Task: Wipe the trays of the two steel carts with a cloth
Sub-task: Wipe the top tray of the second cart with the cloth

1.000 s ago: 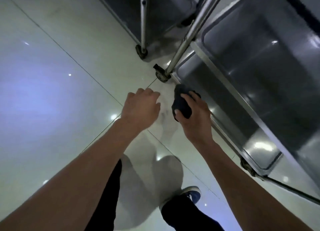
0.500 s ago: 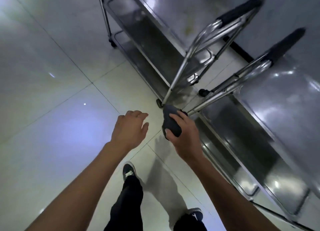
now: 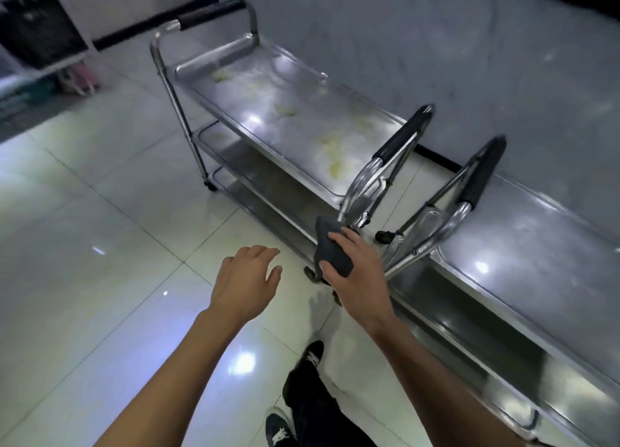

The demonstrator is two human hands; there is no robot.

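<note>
Nearest, below both forearms, the person's dark trouser legs and two dark shoes with white laces (image 3: 281,428) stand on the glossy pale tiled floor (image 3: 100,279). Above them the left hand (image 3: 246,280) hangs over the floor holding nothing, its fingers loosely bent and slightly spread. Just to its right, the right hand (image 3: 359,279) grips a bunched dark grey cloth (image 3: 330,248), thumb curled under it and fingers over the top; the cloth is off any tray, in the air in front of the carts' lower shelves. Right of that hand, the near steel cart (image 3: 543,279) runs along the wall, its top tray shiny, with a black-sleeved push handle (image 3: 483,175) rising just beyond the cloth. Past the right hand lies the far steel cart (image 3: 292,118), its own black-gripped handle (image 3: 402,134) close beside the other one; its top tray bears yellowish smears, and two lower shelves show beneath. Far beyond the left hand, blurred dark items sit by the wall.
</note>
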